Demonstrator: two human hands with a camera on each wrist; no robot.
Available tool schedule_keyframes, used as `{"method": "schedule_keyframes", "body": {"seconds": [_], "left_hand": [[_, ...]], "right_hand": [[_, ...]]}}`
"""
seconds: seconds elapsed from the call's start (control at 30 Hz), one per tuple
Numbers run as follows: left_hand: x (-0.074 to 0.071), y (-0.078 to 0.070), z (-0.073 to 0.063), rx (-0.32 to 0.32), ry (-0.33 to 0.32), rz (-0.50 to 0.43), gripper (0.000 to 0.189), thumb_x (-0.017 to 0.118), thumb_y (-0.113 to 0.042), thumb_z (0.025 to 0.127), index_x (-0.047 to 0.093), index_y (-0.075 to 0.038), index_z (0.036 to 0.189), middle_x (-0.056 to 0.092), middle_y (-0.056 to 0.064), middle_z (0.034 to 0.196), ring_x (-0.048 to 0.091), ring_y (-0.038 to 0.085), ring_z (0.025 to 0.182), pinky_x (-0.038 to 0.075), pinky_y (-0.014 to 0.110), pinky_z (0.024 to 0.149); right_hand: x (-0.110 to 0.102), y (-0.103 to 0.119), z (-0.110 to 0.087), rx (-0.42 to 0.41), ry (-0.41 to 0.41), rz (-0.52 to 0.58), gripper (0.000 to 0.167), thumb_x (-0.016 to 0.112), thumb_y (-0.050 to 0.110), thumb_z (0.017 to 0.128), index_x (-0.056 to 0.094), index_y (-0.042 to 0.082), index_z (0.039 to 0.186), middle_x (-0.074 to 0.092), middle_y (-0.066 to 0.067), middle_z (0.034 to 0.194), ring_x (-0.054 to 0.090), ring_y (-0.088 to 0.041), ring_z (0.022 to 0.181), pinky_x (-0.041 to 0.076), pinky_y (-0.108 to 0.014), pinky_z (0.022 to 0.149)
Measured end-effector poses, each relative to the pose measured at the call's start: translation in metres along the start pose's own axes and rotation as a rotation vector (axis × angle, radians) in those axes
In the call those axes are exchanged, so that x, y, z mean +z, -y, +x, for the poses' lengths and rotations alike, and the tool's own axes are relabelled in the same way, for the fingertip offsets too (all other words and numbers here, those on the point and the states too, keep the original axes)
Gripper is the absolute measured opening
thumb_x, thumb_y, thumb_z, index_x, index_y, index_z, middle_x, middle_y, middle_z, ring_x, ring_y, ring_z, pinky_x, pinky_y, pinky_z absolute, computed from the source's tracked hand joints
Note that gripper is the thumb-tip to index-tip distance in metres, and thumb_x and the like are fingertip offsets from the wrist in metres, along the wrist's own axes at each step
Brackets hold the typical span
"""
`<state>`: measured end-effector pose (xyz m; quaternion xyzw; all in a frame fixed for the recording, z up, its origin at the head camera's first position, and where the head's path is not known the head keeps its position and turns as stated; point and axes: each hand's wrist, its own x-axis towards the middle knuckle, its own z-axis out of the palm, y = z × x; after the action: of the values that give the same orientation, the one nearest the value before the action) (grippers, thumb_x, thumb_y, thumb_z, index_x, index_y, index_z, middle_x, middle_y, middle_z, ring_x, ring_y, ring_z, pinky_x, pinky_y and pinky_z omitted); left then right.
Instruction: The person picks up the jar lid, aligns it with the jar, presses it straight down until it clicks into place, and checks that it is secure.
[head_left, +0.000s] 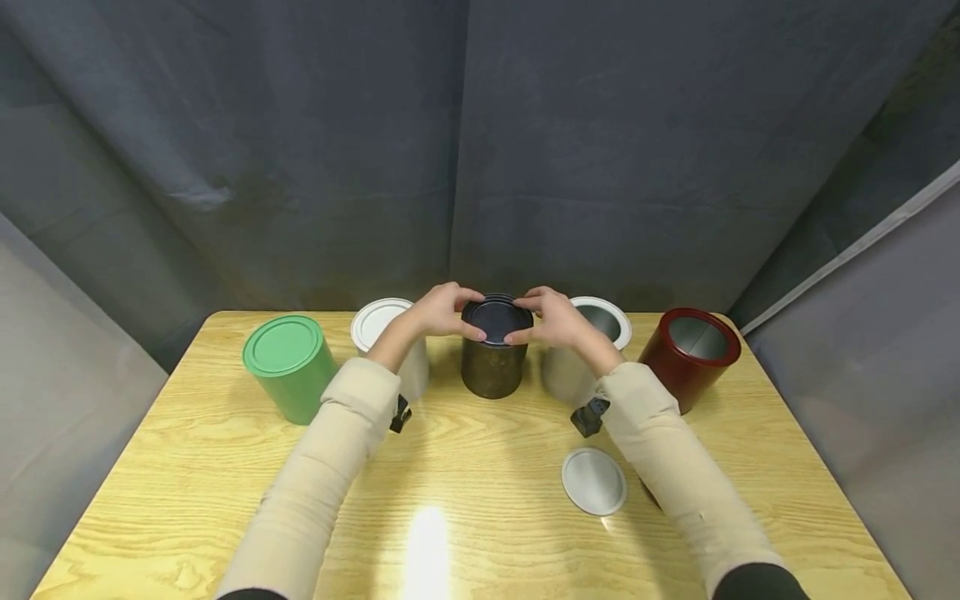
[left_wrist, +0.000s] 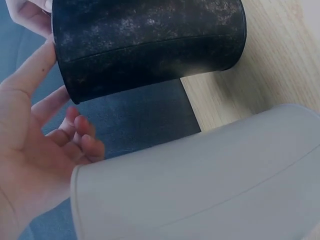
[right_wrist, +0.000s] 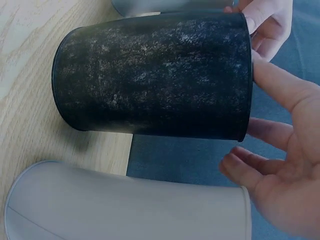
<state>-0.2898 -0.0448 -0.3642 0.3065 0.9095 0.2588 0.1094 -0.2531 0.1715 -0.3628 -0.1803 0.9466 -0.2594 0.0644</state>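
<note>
A black can (head_left: 495, 372) with a mottled, worn side stands at the back middle of the table. A dark round lid (head_left: 497, 320) is at its top. My left hand (head_left: 447, 310) holds the lid's left edge, thumb in front and fingers behind. On the opposite edge my right hand (head_left: 552, 317) holds it the same way. Both wrist views show the thumbs at the rim of the black can (left_wrist: 150, 45), with the other fingers spread off its side. Beneath my left wrist stands a lidded white can (head_left: 378, 321); an uncovered white can (head_left: 564, 375) is under my right.
A green lidded can (head_left: 283, 350) stands at the left. At the right is an uncovered dark red can (head_left: 678, 367). A pale round lid (head_left: 593, 482) lies near my right forearm, which partly covers something dark red. Grey curtains (head_left: 480, 150) enclose the wooden table (head_left: 480, 467).
</note>
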Motion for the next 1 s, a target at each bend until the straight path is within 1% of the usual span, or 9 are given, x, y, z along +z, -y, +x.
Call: {"method": "schedule_keyframes", "body": {"seconds": [0.13, 0.23, 0.33, 0.43, 0.53, 0.63, 0.77, 0.87, 1.0], "left_hand": [[-0.002, 0.001, -0.004, -0.031, -0.024, -0.042, 0.056, 0.077, -0.027, 0.072, 0.06, -0.005, 0.121, 0.052, 0.015, 0.094, 0.042, 0.02, 0.082, 0.035, 0.03, 0.071], [-0.002, 0.004, -0.006, -0.067, -0.047, -0.103, 0.052, 0.078, -0.023, 0.072, 0.062, -0.004, 0.118, 0.052, 0.014, 0.103, 0.046, 0.021, 0.092, 0.038, 0.032, 0.078], [-0.001, 0.005, -0.006, -0.082, -0.057, -0.143, 0.049, 0.078, -0.02, 0.071, 0.063, -0.004, 0.115, 0.054, 0.012, 0.107, 0.048, 0.024, 0.1, 0.04, 0.032, 0.083], [-0.001, 0.005, -0.005, -0.076, -0.061, -0.139, 0.048, 0.079, -0.019, 0.07, 0.064, -0.004, 0.114, 0.06, 0.011, 0.109, 0.052, 0.025, 0.104, 0.041, 0.031, 0.087], [-0.001, 0.005, -0.003, -0.073, -0.061, -0.126, 0.048, 0.079, -0.02, 0.07, 0.065, -0.004, 0.113, 0.063, 0.01, 0.11, 0.055, 0.024, 0.104, 0.042, 0.031, 0.088], [-0.001, 0.004, -0.003, -0.074, -0.06, -0.112, 0.047, 0.078, -0.021, 0.071, 0.065, -0.005, 0.113, 0.063, 0.01, 0.11, 0.054, 0.023, 0.102, 0.042, 0.031, 0.086], [0.001, 0.003, -0.006, -0.05, -0.073, -0.071, 0.048, 0.077, -0.023, 0.073, 0.064, -0.006, 0.115, 0.059, 0.012, 0.102, 0.049, 0.02, 0.089, 0.04, 0.031, 0.078], [0.002, 0.004, -0.008, -0.008, -0.098, -0.045, 0.049, 0.076, -0.024, 0.074, 0.063, -0.005, 0.117, 0.054, 0.014, 0.093, 0.043, 0.02, 0.08, 0.036, 0.031, 0.071], [0.003, 0.005, -0.013, 0.042, -0.141, -0.047, 0.05, 0.076, -0.023, 0.073, 0.062, -0.004, 0.117, 0.051, 0.012, 0.086, 0.043, 0.02, 0.077, 0.036, 0.029, 0.068]], "right_hand": [[-0.001, 0.001, -0.003, -0.01, -0.027, -0.026, 0.063, 0.074, 0.03, 0.075, 0.053, -0.003, 0.124, 0.038, -0.025, 0.133, 0.039, -0.041, 0.117, 0.033, -0.049, 0.095], [0.0, 0.0, -0.005, -0.023, -0.045, -0.032, 0.059, 0.073, 0.029, 0.076, 0.056, -0.004, 0.121, 0.038, -0.024, 0.134, 0.035, -0.041, 0.121, 0.027, -0.05, 0.099], [0.001, -0.001, -0.005, -0.026, -0.049, -0.034, 0.056, 0.074, 0.029, 0.075, 0.058, -0.003, 0.119, 0.039, -0.024, 0.133, 0.036, -0.041, 0.121, 0.026, -0.05, 0.099], [0.0, -0.001, -0.004, -0.017, -0.043, -0.04, 0.056, 0.074, 0.029, 0.075, 0.058, -0.003, 0.118, 0.04, -0.025, 0.133, 0.036, -0.041, 0.121, 0.026, -0.05, 0.099], [-0.001, -0.001, -0.003, -0.002, -0.033, -0.049, 0.055, 0.074, 0.028, 0.075, 0.059, -0.003, 0.118, 0.04, -0.025, 0.133, 0.036, -0.041, 0.121, 0.027, -0.05, 0.099], [-0.001, -0.002, -0.003, 0.002, -0.036, -0.048, 0.055, 0.074, 0.028, 0.075, 0.059, -0.003, 0.118, 0.041, -0.024, 0.132, 0.037, -0.041, 0.12, 0.029, -0.05, 0.098], [0.001, -0.004, -0.006, -0.013, -0.065, -0.026, 0.056, 0.075, 0.029, 0.075, 0.059, -0.002, 0.119, 0.042, -0.024, 0.131, 0.038, -0.04, 0.119, 0.03, -0.049, 0.097], [0.001, -0.006, -0.009, -0.02, -0.09, 0.038, 0.059, 0.074, 0.028, 0.075, 0.056, -0.002, 0.122, 0.041, -0.024, 0.131, 0.041, -0.04, 0.117, 0.034, -0.048, 0.095], [0.0, -0.007, -0.014, -0.032, -0.119, 0.154, 0.061, 0.074, 0.027, 0.076, 0.053, -0.002, 0.125, 0.039, -0.023, 0.131, 0.044, -0.038, 0.115, 0.038, -0.044, 0.093]]}}
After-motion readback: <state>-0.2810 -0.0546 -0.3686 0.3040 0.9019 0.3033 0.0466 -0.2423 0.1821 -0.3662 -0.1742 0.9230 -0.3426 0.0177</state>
